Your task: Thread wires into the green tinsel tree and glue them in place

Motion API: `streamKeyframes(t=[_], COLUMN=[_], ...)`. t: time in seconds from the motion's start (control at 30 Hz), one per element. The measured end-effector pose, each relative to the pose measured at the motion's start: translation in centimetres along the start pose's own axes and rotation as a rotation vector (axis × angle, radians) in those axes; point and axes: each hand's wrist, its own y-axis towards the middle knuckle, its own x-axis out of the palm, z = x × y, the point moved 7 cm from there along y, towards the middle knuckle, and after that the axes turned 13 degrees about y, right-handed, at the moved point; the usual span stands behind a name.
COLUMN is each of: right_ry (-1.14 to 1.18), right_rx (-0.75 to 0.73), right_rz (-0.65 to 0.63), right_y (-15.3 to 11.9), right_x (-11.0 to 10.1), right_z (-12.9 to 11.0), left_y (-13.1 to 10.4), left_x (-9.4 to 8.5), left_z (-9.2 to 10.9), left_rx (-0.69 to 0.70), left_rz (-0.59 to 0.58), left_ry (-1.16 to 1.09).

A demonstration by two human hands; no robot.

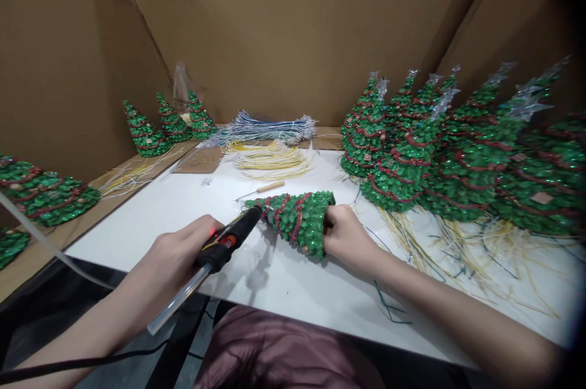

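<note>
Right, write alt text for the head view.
The left fingers hold a glue gun near the narrow end of a small green tree, its open base gripped sideways over a white tabletop by the right fingers. More decorated trees line both sides; wire bundles lie behind.

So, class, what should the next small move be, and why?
Probably a light squeeze of the glue gun near the tree's narrow top: the left hand points it that way, while the right hand holds the tree by its wide base.
</note>
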Motion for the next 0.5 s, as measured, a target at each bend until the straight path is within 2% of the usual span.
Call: streamKeyframes(t=[0.23,0.37,0.5], right_ry=[0.01,0.022,0.034], right_rx=[-0.007,-0.006,-0.006], right_rz=[-0.002,-0.009,-0.01], right_y=[0.0,0.0,0.0], right_x=[0.0,0.0,-0.1], right_z=[-0.1,0.0,0.3], left_y=[0.1,-0.5,-0.8], left_x=[-0.3,-0.1,-0.2], left_z=[0.6,0.5,0.3], left_rx=[0.052,0.045,0.076], left_rz=[-0.03,-0.095,-0.102], left_ry=[-0.036,-0.067,-0.064])
